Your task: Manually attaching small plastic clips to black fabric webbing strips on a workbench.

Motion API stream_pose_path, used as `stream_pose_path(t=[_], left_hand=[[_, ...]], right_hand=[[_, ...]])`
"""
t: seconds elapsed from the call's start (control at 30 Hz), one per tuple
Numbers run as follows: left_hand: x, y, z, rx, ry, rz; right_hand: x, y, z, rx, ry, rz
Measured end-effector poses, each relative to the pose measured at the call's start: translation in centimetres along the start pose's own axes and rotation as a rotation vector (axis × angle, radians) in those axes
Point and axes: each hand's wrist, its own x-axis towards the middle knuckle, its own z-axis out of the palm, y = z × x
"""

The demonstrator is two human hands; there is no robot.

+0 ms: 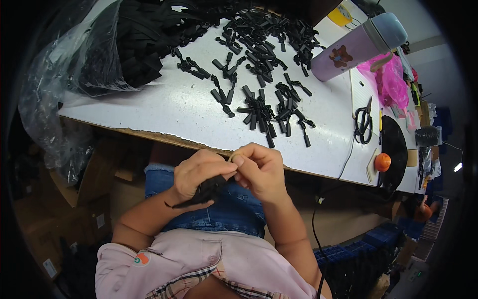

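Note:
In front of my lap, just off the table's near edge, both my hands are closed and their fingertips meet. My left hand is wrapped round a bundle of black strips, whose ends stick out below the palm. My right hand pinches a thin tan loop that looks like a rubber band, between thumb and forefinger. The loop touches the left fingertips too. What lies between the fingertips is partly hidden. Beyond them, small black parts with rectangular ends lie in loose heaps on the white table.
A clear plastic bag of black strips sits at the left. To the right are a lilac bottle, black scissors, an orange round thing and a pink bag. A cable hangs beside my right arm.

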Motion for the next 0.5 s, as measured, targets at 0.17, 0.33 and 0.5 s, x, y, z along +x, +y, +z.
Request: stream_pose_path(t=[0.17,0.33,0.5], left_hand=[[0.7,0.5,-0.2,-0.506,0.093,-0.702],[1.4,0.4,-0.7,-0.542,0.019,-0.832],[1.3,0.1,-0.5,-0.575,0.061,-0.789]], right_hand=[[4.1,-1.7,0.2,-1.131,0.342,-0.701],[6.4,-2.3,-1.3,-1.426,0.415,-0.591],[5.4,-2.7,-2.1,-1.028,0.360,-0.652]])
